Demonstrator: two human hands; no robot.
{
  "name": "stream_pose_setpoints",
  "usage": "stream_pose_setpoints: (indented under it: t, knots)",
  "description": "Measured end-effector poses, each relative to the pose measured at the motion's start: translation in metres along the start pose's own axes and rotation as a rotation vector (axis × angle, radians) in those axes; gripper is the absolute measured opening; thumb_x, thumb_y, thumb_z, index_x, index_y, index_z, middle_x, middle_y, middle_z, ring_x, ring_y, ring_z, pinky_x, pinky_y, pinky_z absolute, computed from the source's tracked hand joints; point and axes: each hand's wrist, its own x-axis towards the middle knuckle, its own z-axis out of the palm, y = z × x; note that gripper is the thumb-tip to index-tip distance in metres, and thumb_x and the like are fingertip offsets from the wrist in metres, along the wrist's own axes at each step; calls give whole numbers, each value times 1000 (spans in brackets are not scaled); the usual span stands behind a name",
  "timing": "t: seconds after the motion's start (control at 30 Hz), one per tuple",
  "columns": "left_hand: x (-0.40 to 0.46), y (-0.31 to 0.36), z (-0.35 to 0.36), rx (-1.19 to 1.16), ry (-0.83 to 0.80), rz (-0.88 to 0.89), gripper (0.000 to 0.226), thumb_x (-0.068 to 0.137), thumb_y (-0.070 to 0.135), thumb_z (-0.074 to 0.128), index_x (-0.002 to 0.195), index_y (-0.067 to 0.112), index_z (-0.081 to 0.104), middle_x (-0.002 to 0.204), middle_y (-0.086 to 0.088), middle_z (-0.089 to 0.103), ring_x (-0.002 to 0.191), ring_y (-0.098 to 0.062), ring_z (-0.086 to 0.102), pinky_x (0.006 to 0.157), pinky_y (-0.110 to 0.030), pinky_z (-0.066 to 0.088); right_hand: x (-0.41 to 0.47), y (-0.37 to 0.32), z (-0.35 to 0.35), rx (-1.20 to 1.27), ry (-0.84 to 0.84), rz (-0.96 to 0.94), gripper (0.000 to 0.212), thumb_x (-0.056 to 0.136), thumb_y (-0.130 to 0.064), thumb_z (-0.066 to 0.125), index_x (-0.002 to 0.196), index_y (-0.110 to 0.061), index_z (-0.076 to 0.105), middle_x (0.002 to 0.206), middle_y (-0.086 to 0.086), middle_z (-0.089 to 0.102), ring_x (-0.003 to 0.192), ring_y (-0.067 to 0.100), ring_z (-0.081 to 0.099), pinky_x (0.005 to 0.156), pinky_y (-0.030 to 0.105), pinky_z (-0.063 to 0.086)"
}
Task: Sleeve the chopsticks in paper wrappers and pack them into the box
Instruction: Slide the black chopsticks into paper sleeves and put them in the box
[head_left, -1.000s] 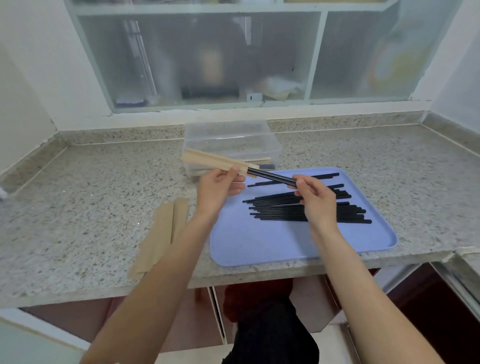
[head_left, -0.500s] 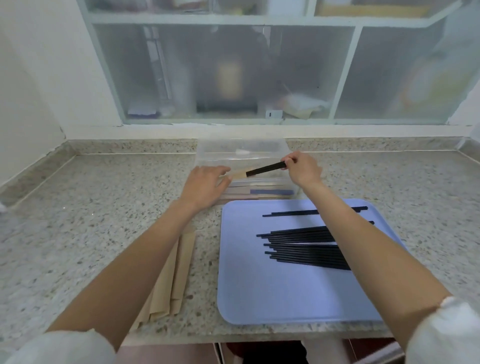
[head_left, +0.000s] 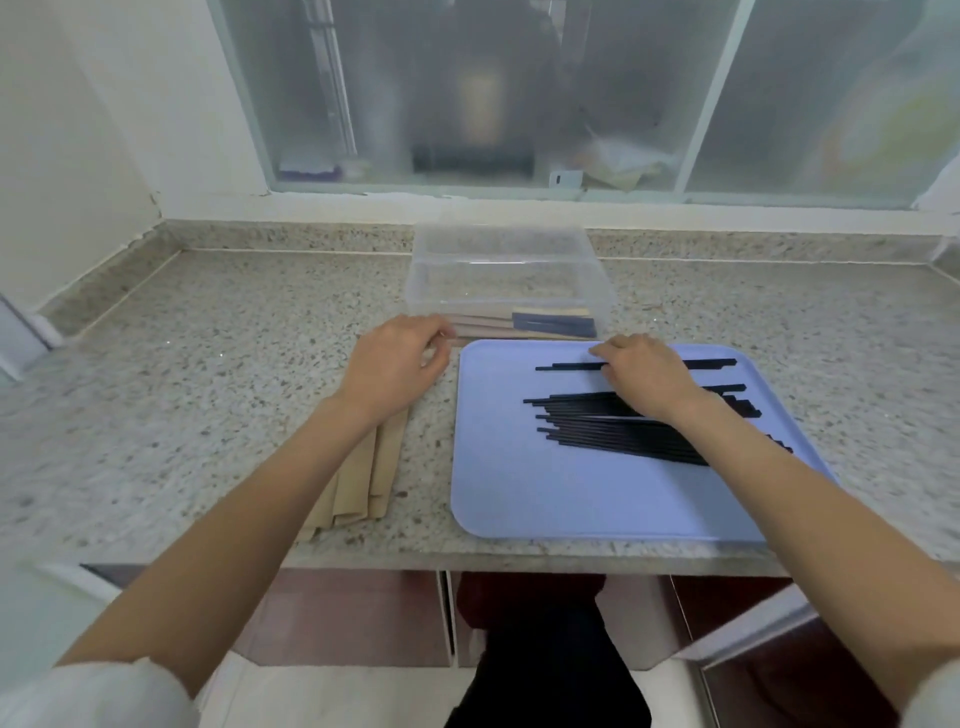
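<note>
A clear plastic box (head_left: 498, 262) stands at the back of the counter, with sleeved chopsticks (head_left: 485, 326) lying along its front wall, dark ends showing. In front of it a pale blue tray (head_left: 571, 493) carries a pile of bare black chopsticks (head_left: 597, 434) and a separate pair (head_left: 714, 362) farther back. My right hand (head_left: 647, 376) lies over the tray, fingertips touching that separate pair, nothing lifted. My left hand (head_left: 395, 358) hovers by the box's front left corner, loosely curled and holding nothing. Brown paper wrappers (head_left: 376, 475) lie under my left forearm.
The speckled stone counter (head_left: 208, 364) ends in a front edge just below the tray. A frosted sliding window (head_left: 467, 104) and its sill run behind the box. A white wall closes the left side. Open cabinet space shows beneath the counter.
The sleeved pair both hands held over the box now lies inside it. My right hand has come back to the tray's chopsticks; my left hand has dropped beside the box.
</note>
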Motion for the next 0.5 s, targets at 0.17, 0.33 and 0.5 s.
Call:
stream_pose_setpoints:
  t: [0.17,0.33,0.5]
  knots:
    - [-42,-9,-8,98,-254,-234,32,91,24,53,122,16,58,116,-6,61,111,-25,51,85,-34,43,-1,-7,6,22,-71,89,40,92,-3,44,128,-18,52,125,12,53,109,33,53,83,38,45]
    - [-68,-17,-16,216,-331,-435,47,87,41,58,128,19,51,126,-8,50,120,-27,43,89,-40,44,-4,-34,7,67,2,7,25,94,-12,47,111,-18,63,115,8,60,103,31,56,78,35,43]
    - [-77,-27,-16,77,-389,-580,64,79,48,68,130,17,46,128,-11,47,112,-28,52,90,-37,45,-6,-45,3,92,15,11,12,93,-13,48,103,-11,55,108,10,61,96,30,56,72,34,38]
